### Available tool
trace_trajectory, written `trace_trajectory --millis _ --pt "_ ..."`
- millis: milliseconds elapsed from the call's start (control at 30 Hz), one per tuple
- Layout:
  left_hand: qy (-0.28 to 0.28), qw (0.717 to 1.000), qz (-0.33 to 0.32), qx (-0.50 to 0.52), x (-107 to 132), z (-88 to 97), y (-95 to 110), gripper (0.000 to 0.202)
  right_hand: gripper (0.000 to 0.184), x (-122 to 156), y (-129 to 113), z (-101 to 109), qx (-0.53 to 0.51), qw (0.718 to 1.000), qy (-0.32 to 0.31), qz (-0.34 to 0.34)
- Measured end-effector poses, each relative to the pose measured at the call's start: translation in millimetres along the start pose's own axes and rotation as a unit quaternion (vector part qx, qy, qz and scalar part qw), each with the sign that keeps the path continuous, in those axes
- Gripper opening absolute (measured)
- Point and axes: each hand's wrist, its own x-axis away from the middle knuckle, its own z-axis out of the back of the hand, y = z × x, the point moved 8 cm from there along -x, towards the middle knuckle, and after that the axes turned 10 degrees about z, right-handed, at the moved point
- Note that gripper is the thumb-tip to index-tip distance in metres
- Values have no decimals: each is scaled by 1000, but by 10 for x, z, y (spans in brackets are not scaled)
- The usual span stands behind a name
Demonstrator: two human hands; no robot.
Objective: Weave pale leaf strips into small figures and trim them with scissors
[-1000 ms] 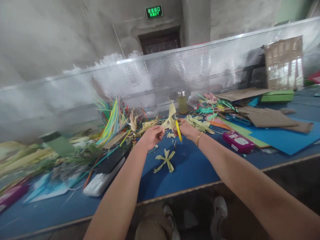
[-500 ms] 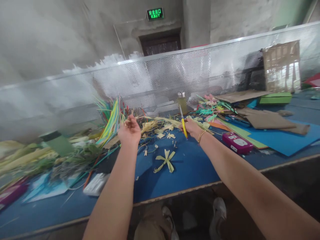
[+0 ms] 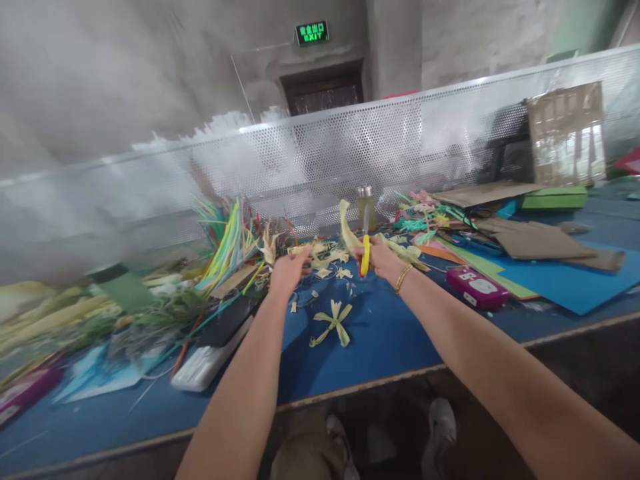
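My right hand [image 3: 380, 259] grips a pair of yellow-handled scissors [image 3: 366, 250], blades pointing up and away. From the same hand a pale corn husk strip [image 3: 346, 223] rises and curls to the left. My left hand [image 3: 291, 272] reaches over the table just left of it, fingers apart and partly bent, beside loose husk scraps [image 3: 324, 273]; nothing shows in its grasp. Nearer to me, a star-shaped piece of knotted husk strips [image 3: 334, 323] lies flat on the blue tabletop [image 3: 370, 353].
Colourful pipe cleaners [image 3: 227, 243] and a dry husk [image 3: 269, 245] stand at left, behind a white packet [image 3: 207, 360]. A glass jar [image 3: 367, 207] stands at the back. At right lie a purple box [image 3: 476, 288], blue paper [image 3: 565, 283] and cardboard [image 3: 537, 240]. Perforated metal screen [image 3: 320, 160] runs behind.
My left hand has moved right and slightly down, toward my right hand. The husk strip, earlier stretched between both hands, now stands up from the right one. The scissors have turned more upright.
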Motion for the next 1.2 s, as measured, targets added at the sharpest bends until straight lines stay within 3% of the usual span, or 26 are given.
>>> trace_trajectory --millis 100,200,267,333,533,767,1200 --pt "-25 999 -22 -41 143 -293 35 31 49 166 59 -249 10 998 -63 1" --pt "-112 992 -52 -23 245 -563 76 30 52 283 100 -426 24 992 -125 11" --pt "-144 988 -52 -13 255 -650 47 27 53 327 117 -498 31 986 -161 11" --pt "-135 990 -35 14 223 -641 -5 25 54 344 106 -529 37 983 -181 12" --pt "1 990 -34 135 195 -381 44 25 53 385 -2 -605 35 972 -229 27" --pt "160 977 -94 102 109 56 111 24 52 429 50 -672 28 969 -244 11" --pt "251 955 -112 108 23 610 158 51 52 445 -28 -627 32 967 -253 2"
